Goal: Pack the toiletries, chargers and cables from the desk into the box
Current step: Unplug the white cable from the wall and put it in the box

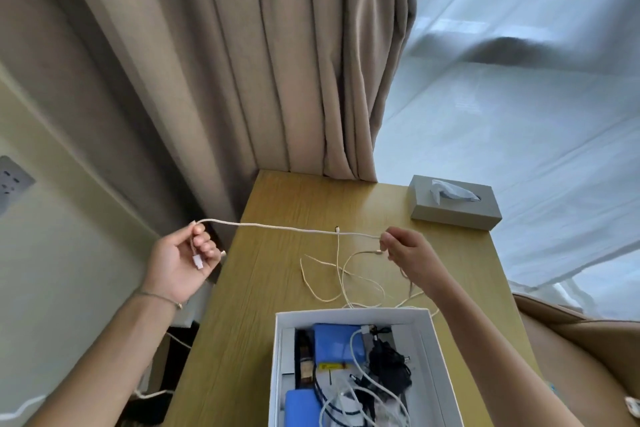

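A long cream cable (287, 227) is stretched taut between my two hands above the wooden desk (277, 288). My left hand (183, 260), off the desk's left edge, is shut on the cable's end, with a white plug lying in the palm. Over the desk's right half, my right hand (408, 253) pinches the same cable, and the slack falls in loose loops on the desk. An open white box (440, 350) stands at the desk's near edge. It holds blue packs, a white cable and black cables.
A grey tissue box (453, 206) sits at the desk's far right corner. Beige curtains (277, 80) hang behind the desk, with sheer white ones to the right. A wall socket (10, 184) is at the far left. A tan chair arm (588, 329) is at the right.
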The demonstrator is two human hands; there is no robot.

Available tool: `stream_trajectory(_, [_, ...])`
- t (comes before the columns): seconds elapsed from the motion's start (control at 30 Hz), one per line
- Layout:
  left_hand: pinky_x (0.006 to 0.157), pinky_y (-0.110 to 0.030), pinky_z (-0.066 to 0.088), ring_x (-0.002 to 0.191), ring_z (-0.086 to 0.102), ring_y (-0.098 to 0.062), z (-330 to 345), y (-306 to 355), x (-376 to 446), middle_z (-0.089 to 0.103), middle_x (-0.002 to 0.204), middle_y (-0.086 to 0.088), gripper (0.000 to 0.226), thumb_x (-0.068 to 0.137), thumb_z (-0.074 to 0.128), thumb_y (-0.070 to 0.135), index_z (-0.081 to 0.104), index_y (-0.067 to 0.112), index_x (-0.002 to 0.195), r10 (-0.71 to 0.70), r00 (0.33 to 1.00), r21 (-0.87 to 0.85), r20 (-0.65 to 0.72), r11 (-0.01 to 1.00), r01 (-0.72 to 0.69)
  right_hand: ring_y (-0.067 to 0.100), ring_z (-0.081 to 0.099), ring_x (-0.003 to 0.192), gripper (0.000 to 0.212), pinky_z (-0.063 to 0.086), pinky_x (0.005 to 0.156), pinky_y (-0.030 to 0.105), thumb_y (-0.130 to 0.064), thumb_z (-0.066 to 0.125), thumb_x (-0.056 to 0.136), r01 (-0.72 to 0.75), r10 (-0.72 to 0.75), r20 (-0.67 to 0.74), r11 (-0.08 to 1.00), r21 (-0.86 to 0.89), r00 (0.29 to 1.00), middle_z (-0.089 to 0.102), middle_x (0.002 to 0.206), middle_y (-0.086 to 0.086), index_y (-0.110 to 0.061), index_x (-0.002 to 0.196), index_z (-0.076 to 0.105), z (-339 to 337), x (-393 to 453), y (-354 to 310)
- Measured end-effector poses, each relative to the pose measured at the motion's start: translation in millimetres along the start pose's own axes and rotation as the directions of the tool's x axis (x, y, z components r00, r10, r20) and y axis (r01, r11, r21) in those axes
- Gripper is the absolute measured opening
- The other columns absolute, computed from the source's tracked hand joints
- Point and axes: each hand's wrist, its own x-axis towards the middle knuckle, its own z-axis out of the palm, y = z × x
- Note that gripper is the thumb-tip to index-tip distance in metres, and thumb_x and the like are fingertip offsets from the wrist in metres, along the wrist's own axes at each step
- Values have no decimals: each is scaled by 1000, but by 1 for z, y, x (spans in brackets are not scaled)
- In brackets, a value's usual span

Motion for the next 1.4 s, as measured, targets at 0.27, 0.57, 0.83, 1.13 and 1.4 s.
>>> stream_trajectory(0.27, [66, -30, 58, 69, 67, -22, 31, -33, -23, 69, 75, -11, 33, 103, 47, 19, 68, 12, 79, 291, 931, 523, 220, 770, -365, -1, 52, 52, 21, 38, 51, 13, -23, 57, 101, 93, -53, 111, 914, -395, 992, 63, 69, -9, -25, 83, 67, 50, -8, -38])
stream_trajectory(0.57, [61, -26, 53, 66, 68, -6, 66, -77, -41, 72, 67, 7, 23, 95, 61, 23, 73, 22, 75, 355, 819, 873, 451, 14, -487, 9, 43, 49, 27, 37, 51, 27, -29, 70, 93, 193, -170, 114, 953, -235, 979, 53, 54, -9, -28, 68, 60, 93, -27, -70])
stream_trajectory(0.83, [42, -23, 35, 41, 42, -12, 67, -74, -38, 38, 54, 2, 37, 107, 36, 18, 47, 13, 73, -168, 968, 866, 187, 493, -82, 2, 39, 48, 31, 34, 49, 17, -35, 73, 90, 241, -204, 145, 920, -310, 968, 49, 55, -12, -26, 66, 56, 82, -35, -67])
stream_trajectory(1.13, [32, -18, 11, 36, 8, -3, 26, -8, -1, 22, 45, 10, 28, 93, 28, 1, 39, 15, 72, -222, 973, 273, 63, 941, 198, 11, 46, 58, 37, 41, 61, 32, -23, 55, 103, 79, -69, 77, 986, -147, 995, 50, 59, -11, -23, 66, 54, 7, -33, -30])
stream_trajectory(1.4, [33, -20, 16, 29, 24, -5, 14, 16, -9, 27, 43, 7, 39, 107, 31, 28, 39, 18, 70, -72, 996, 393, 47, 918, 48, 12, 61, 67, 21, 50, 73, 35, -7, 55, 101, 57, -41, -99, 986, 158, 994, 65, 74, 4, -10, 83, 65, -18, -28, -19])
